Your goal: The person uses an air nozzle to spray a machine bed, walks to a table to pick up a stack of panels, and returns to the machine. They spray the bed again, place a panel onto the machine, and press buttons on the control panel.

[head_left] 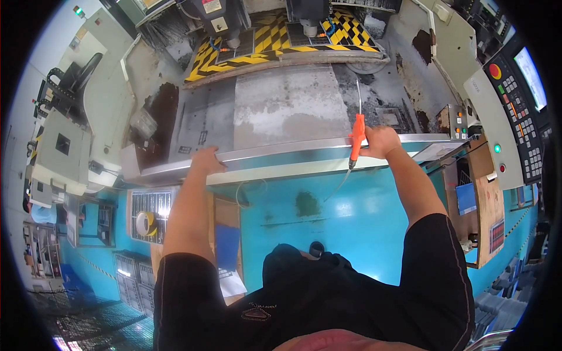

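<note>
My right hand (381, 142) is closed round an orange air blow gun (357, 131) at the machine's front edge. Its long thin metal nozzle points away from me over the machine bed, and a pale hose hangs from its lower end. My left hand (208, 161) rests on the metal front rail (281, 150), thumb apart from the fingers, with nothing seen in it. Beyond the rail lies the wet-looking grey machine bed (287, 99), with a lighter, stained middle section.
Two spindle heads (225, 23) hang over black-and-yellow striped panels (269, 38) at the back. A control panel (515, 111) with a red knob stands right. A tape roll (144, 223) lies on a side surface at left, and a wooden cabinet (490, 216) stands at right.
</note>
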{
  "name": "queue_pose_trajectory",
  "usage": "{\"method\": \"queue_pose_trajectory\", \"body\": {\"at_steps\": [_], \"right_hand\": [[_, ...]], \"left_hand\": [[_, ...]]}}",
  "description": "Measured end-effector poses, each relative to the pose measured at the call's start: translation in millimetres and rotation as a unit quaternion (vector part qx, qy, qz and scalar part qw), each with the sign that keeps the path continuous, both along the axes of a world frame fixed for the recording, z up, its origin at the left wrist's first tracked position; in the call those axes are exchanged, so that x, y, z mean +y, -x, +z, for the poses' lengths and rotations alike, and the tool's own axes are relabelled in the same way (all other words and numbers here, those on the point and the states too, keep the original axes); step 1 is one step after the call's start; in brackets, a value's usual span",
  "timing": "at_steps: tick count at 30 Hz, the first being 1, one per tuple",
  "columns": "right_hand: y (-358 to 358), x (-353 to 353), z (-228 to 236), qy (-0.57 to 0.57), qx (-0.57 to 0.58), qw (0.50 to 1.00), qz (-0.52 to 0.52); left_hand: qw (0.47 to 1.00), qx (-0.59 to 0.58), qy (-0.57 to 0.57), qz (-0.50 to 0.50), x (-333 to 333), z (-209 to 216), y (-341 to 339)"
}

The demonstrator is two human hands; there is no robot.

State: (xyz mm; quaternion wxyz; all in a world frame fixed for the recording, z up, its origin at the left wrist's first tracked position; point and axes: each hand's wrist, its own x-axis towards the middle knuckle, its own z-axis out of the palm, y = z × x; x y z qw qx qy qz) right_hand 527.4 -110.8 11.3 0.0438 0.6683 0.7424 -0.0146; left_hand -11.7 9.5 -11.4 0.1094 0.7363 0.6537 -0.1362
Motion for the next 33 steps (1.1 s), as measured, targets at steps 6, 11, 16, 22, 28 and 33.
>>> {"method": "queue_pose_trajectory", "body": {"at_steps": [6, 11, 16, 22, 28, 33], "right_hand": [[-0.8, 0.8, -1.3, -0.004, -0.006, 1.0, 0.007], [-1.6, 1.0, -2.7, -0.006, -0.004, 1.0, 0.009], [-2.5, 1.1, -3.8, -0.007, 0.003, 1.0, 0.023], [-2.8, 1.1, -4.9, -0.006, 0.004, 1.0, 0.02], [-1.8, 0.9, -3.5, 0.002, 0.007, 1.0, 0.011], [-0.6, 0.3, -1.3, -0.007, -0.004, 1.0, 0.007]], "left_hand": [[1.0, 0.006, -0.008, -0.001, -0.6, -0.6, 0.7], [1.0, 0.005, -0.001, 0.003, -0.9, 1.5, -0.8], [0.999, 0.031, 0.004, 0.013, -0.8, 2.6, -2.0], [0.999, 0.039, 0.002, 0.01, -0.6, 2.7, -1.8], [0.999, 0.052, 0.007, 0.006, -0.4, 2.2, -2.1], [1.0, 0.029, 0.004, 0.003, 0.8, -1.4, -0.4]]}}
